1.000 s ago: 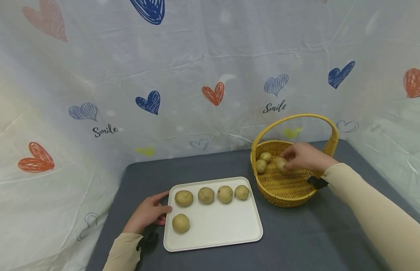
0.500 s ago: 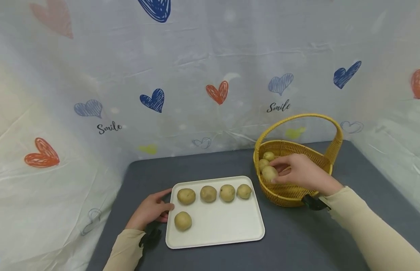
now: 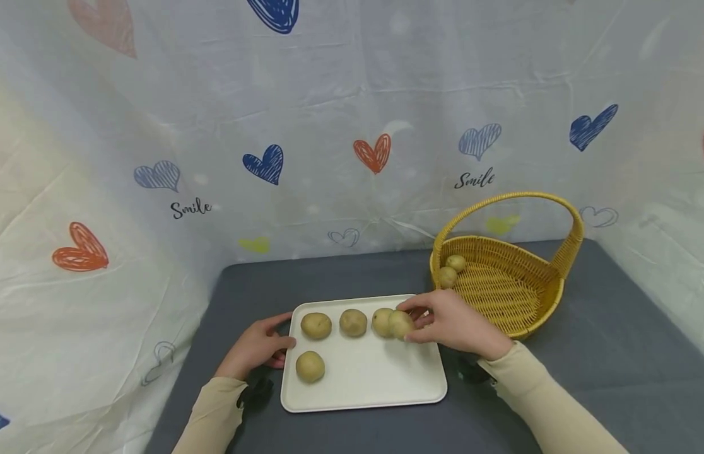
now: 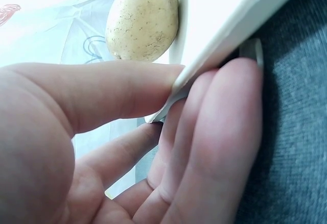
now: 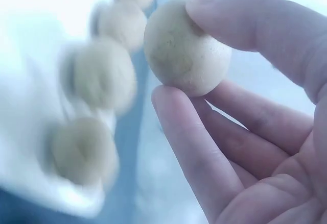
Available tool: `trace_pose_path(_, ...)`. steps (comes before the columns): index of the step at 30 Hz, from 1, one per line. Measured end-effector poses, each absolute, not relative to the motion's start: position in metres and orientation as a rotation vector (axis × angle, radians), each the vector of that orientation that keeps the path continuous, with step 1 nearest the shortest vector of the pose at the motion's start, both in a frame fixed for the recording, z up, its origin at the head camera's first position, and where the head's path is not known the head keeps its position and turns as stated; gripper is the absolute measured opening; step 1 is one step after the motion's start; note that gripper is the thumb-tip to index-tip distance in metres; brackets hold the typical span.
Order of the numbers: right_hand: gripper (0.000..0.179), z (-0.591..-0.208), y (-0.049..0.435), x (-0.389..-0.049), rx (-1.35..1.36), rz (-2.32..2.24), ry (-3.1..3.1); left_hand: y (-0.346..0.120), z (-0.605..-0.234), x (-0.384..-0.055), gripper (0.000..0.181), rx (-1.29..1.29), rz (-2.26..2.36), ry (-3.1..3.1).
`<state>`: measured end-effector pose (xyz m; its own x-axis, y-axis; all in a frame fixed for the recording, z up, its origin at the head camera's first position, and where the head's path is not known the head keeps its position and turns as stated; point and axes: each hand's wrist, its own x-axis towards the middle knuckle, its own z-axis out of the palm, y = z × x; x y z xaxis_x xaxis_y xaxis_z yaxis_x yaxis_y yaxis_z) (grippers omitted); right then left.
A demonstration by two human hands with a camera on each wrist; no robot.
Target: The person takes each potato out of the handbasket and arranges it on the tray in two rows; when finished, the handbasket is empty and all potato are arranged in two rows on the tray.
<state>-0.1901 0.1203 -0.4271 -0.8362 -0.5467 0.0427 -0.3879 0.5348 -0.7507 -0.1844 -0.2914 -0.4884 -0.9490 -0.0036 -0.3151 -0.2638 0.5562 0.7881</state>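
Observation:
My right hand (image 3: 451,321) pinches a potato (image 3: 401,325) between thumb and fingers above the right part of a white tray (image 3: 366,378). In the right wrist view, the held potato (image 5: 181,50) is sharp, with a row of blurred potatoes (image 5: 104,76) on the tray beside it. My left hand (image 3: 255,345) grips the tray's left rim, thumb on top and fingers underneath, as the left wrist view shows. Along the tray's back edge runs the row of potatoes (image 3: 316,325); its right end is hidden behind the right hand. Another potato (image 3: 310,366) lies in front at the left.
A yellow wicker basket (image 3: 508,296) with a tall arched handle stands right of the tray. Two potatoes (image 3: 451,270) lie at its left side. Dark grey cloth covers the table (image 3: 261,284), and a white curtain with printed hearts (image 3: 306,94) hangs close behind and at the sides.
My right hand has lifted a potato out of the basket and carried it left over the tray. The left hand has stayed at the tray's rim. The head view has shifted slightly.

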Motion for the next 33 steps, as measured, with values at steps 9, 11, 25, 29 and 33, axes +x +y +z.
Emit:
trace_pose_path(9,0.045,-0.464,0.055,-0.184,-0.871,-1.249,2.461,-0.288,-0.487,-0.186,0.074,-0.219,1.363,2.492)
trace_pose_path(11,0.046,-0.468,0.046,-0.183,-0.866,-1.267,2.443,-0.288,-0.488,-0.187,0.074,-0.219,1.364,2.491)
trace_pose_path(25,0.043,-0.484,0.024,-0.178,-0.882,-1.257,2.422,-0.289,-0.49,-0.186,0.074,-0.214,1.379,2.496)
trace_pose_path(29,0.044,-0.484,0.022,-0.178,-0.891,-1.244,2.42,-0.289,-0.489,-0.185,0.074,-0.228,1.379,2.495)
trace_pose_path(33,0.044,-0.484,0.02,-0.179,-0.896,-1.234,2.404,-0.292,-0.489,-0.185,0.074,-0.244,1.373,2.5)
